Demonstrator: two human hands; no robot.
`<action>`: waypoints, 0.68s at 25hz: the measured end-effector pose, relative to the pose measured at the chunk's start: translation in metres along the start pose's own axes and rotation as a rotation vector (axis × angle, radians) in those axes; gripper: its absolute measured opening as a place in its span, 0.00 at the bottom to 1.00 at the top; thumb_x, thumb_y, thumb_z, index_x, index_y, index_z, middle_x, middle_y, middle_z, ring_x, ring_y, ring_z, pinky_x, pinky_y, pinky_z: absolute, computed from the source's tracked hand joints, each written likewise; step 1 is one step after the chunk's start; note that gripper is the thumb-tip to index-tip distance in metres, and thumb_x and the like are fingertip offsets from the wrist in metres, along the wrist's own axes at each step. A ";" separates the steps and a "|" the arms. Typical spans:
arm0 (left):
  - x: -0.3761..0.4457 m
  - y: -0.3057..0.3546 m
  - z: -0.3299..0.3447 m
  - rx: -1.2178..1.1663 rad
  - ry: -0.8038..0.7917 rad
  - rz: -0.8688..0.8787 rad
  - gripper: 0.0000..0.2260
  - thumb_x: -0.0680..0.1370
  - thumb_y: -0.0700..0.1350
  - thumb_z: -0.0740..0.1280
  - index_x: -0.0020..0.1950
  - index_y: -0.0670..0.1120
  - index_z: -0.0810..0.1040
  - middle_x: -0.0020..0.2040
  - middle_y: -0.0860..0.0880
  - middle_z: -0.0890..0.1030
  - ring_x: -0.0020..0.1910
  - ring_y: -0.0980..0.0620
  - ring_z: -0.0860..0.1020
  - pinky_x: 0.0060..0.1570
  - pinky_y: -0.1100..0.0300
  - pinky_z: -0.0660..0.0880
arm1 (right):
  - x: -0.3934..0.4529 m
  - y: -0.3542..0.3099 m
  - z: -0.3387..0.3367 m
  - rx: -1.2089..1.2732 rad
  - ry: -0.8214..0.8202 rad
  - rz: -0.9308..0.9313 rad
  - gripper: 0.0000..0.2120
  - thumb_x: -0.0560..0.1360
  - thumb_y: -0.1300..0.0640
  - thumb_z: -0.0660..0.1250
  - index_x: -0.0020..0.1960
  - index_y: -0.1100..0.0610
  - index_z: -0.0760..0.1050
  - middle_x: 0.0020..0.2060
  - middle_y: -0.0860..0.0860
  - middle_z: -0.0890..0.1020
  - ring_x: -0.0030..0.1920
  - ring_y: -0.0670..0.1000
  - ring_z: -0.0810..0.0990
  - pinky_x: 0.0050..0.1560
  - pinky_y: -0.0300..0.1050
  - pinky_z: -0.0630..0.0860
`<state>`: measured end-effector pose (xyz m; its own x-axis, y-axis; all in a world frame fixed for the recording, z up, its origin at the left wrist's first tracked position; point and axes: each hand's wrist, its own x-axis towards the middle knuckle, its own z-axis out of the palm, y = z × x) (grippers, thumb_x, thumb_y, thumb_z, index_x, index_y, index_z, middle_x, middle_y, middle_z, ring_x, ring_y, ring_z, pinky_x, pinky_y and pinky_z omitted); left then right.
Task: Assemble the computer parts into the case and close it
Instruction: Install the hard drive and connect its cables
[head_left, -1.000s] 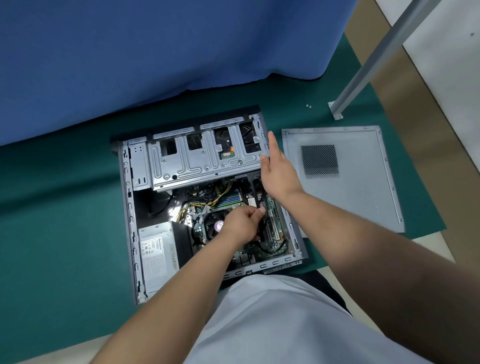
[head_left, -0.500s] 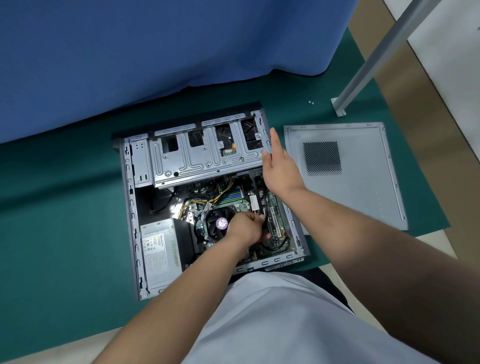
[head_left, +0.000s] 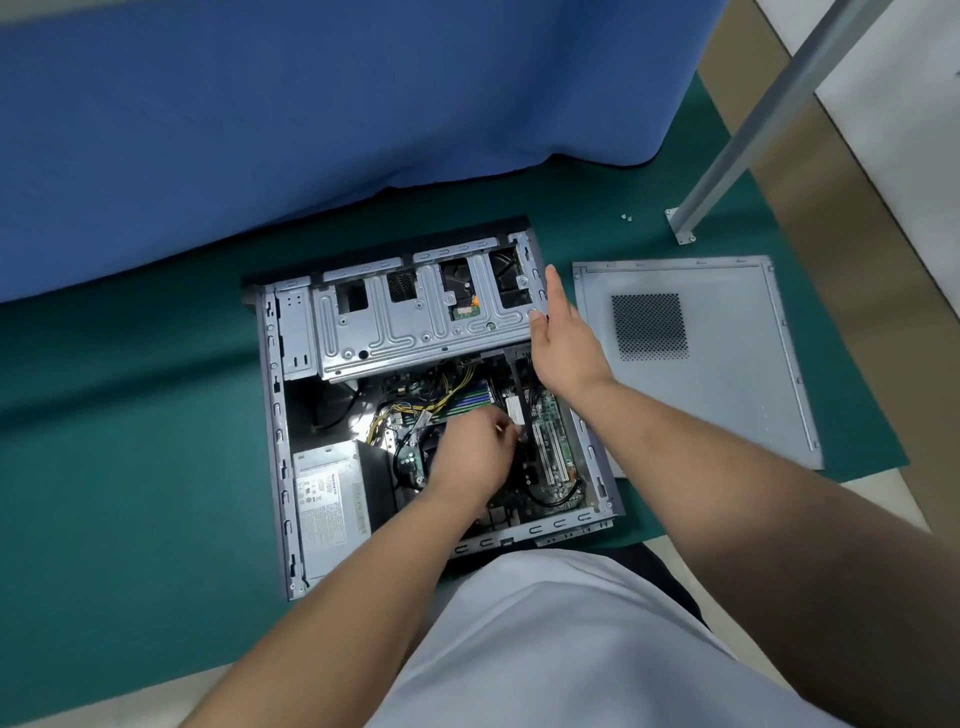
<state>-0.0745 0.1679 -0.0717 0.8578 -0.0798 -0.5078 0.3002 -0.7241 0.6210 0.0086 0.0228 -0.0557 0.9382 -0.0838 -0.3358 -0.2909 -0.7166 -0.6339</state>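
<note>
Head view: a green mat (head_left: 130, 441) covers the work surface, with a blue cloth (head_left: 311, 104) hanging along its 12 o'clock edge and a metal post (head_left: 753, 130) standing at 1 o'clock. The open computer case (head_left: 278, 415) lies flat at centre; its side panel (head_left: 727, 389) rests just beside it at 3 o'clock. The left hand (head_left: 475, 452) reaches inside over the motherboard, fingers curled; what it grips cannot be told. The right hand (head_left: 563, 338) rests open-fingered against the case's drive cage (head_left: 405, 332). Two small screws (head_left: 626, 217) lie near the post's foot.

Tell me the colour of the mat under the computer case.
Dark green mat, plain with no pattern, seen in the head view around the case.
</note>
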 end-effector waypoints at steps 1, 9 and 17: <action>0.000 -0.004 -0.013 0.141 0.153 0.154 0.06 0.81 0.45 0.67 0.56 0.49 0.82 0.48 0.50 0.83 0.44 0.52 0.81 0.47 0.56 0.79 | 0.001 0.001 -0.003 0.030 -0.022 0.004 0.31 0.86 0.51 0.52 0.83 0.43 0.39 0.80 0.53 0.63 0.54 0.54 0.78 0.63 0.59 0.76; 0.052 -0.032 -0.105 0.788 0.234 0.250 0.46 0.75 0.29 0.62 0.81 0.65 0.47 0.84 0.49 0.50 0.81 0.36 0.49 0.77 0.34 0.52 | -0.037 0.029 -0.010 0.132 -0.204 0.100 0.41 0.80 0.62 0.60 0.82 0.38 0.42 0.78 0.54 0.66 0.32 0.47 0.79 0.29 0.41 0.74; 0.064 -0.032 -0.111 0.906 0.140 0.270 0.50 0.74 0.24 0.58 0.81 0.64 0.40 0.84 0.50 0.45 0.81 0.33 0.45 0.75 0.30 0.53 | -0.039 0.023 -0.011 0.213 -0.138 0.124 0.43 0.76 0.72 0.56 0.83 0.42 0.48 0.73 0.52 0.72 0.45 0.51 0.81 0.31 0.36 0.72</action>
<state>0.0169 0.2615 -0.0576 0.9108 -0.2814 -0.3021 -0.3015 -0.9532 -0.0212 -0.0330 0.0018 -0.0494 0.8626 -0.0562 -0.5028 -0.4489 -0.5436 -0.7093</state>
